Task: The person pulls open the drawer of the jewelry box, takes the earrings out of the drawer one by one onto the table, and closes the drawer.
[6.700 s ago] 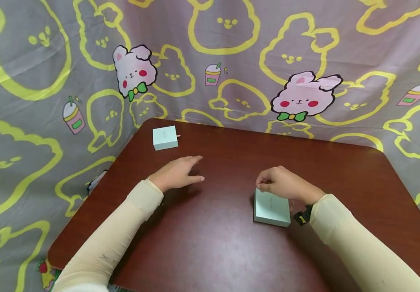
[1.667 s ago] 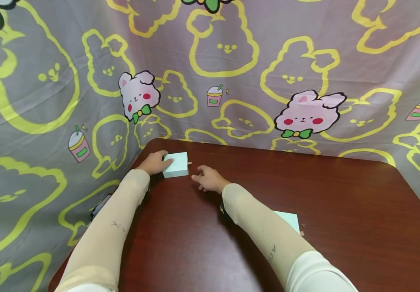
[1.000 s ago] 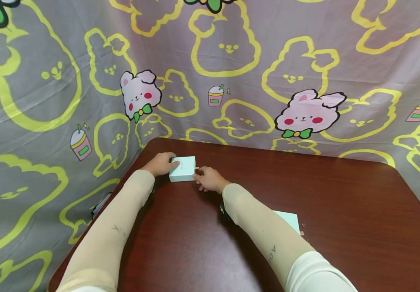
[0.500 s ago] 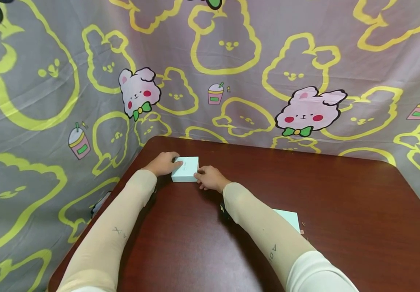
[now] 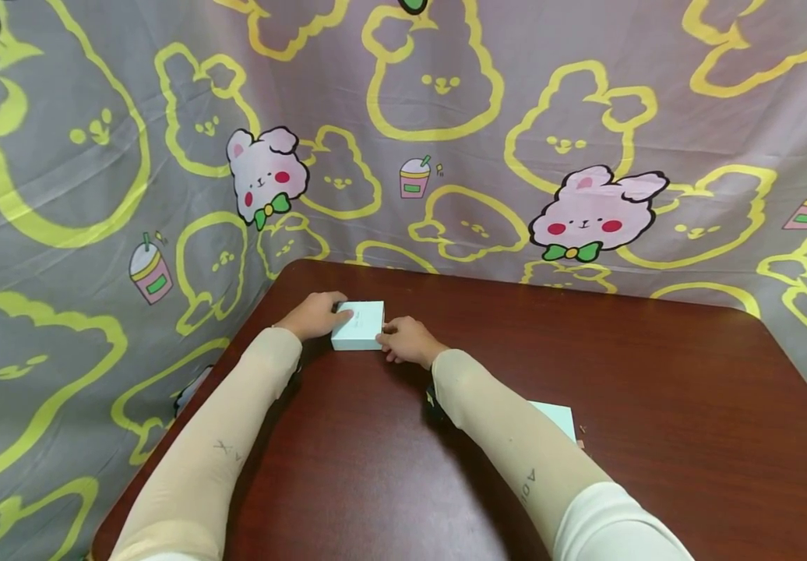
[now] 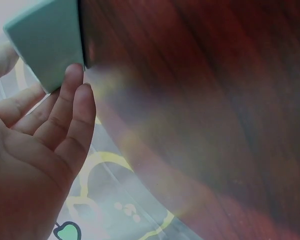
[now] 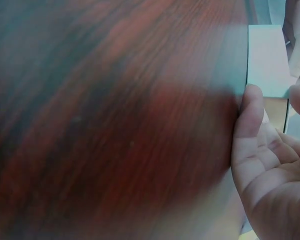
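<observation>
A pale mint drawer-style gift box [image 5: 359,326] with small print on its lid lies on the table at the back left. My left hand [image 5: 314,314] grips its left end, thumb on top and other fingers around the far side. At the right end my right hand [image 5: 409,341] has curled fingers pinching the small ribbon tab, which the fingers cover in the head view. A tan strip [image 7: 275,114] shows between thumb and fingers at the box end in the right wrist view. The left wrist view shows fingertips against the box [image 6: 50,42].
A second mint box [image 5: 556,419] lies nearer on the right, partly hidden behind my right forearm, its ribbon tab [image 5: 581,444] sticking out. The dark red wooden table [image 5: 389,467] has rounded corners. A cartoon-print curtain [image 5: 445,117] hangs along the back and left.
My right hand has left the nearer box and come to the far box's tab. The left hand has reached that box, gripped it and shifted it right, up to the right hand's fingers.
</observation>
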A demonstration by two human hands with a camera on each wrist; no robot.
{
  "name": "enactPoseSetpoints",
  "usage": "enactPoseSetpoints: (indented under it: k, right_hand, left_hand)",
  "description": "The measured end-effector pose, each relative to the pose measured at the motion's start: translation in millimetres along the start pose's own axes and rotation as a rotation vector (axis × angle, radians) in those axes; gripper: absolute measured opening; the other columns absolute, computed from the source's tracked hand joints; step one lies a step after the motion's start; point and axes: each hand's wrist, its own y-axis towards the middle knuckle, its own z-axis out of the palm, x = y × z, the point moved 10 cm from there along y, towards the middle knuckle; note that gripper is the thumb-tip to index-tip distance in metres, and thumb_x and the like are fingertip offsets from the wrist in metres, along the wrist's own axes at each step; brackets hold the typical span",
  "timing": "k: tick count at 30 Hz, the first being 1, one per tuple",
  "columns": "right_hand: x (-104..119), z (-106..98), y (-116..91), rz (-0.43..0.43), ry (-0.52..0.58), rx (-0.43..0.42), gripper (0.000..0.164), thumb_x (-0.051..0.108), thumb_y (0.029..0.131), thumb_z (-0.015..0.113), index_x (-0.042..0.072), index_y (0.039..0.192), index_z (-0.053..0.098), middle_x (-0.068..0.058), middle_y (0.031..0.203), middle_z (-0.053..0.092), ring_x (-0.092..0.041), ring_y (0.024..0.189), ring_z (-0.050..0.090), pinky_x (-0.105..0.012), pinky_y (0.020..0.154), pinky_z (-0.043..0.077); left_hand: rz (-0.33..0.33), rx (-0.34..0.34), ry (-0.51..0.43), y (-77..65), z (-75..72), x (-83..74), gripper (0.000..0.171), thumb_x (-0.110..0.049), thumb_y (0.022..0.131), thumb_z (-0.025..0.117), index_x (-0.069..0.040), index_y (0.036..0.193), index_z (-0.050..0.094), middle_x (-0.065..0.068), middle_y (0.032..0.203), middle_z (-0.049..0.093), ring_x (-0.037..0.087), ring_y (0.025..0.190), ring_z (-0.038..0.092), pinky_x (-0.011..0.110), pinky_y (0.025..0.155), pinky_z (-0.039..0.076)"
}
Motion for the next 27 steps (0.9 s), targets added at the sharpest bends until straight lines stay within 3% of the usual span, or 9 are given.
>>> enactPoseSetpoints:
  k: [16,27]
  right_hand:
    - [1.7,-2.7,-8.5,0.021,0.052,0.045,0.044,0.018,0.097,0.06,-0.008,0.132,0.052,-0.015,0.091,0.069,-0.021,0.073,0.067,-0.031,0.064,0.054]
    - [-4.8,1.2,-12.6,0.042,0.065,0.074,0.042,0.017,0.098,0.059,-0.008,0.131,0.053,-0.014,0.091,0.069,-0.022,0.075,0.068,-0.033,0.067,0.055]
  left_hand:
    - [-0.003,0.021,-0.019,-6.7,1.9,-9.4,0.053,-0.036,0.098,0.058,0.0,0.137,0.052,0.016,0.132,0.056,0.03,0.119,0.053,0.048,0.097,0.042]
    - [0.029,0.036,-0.027,-12.5,6.1,-16.1,0.054,-0.036,0.098,0.057,0.0,0.138,0.051,0.017,0.131,0.056,0.03,0.118,0.054,0.047,0.096,0.043]
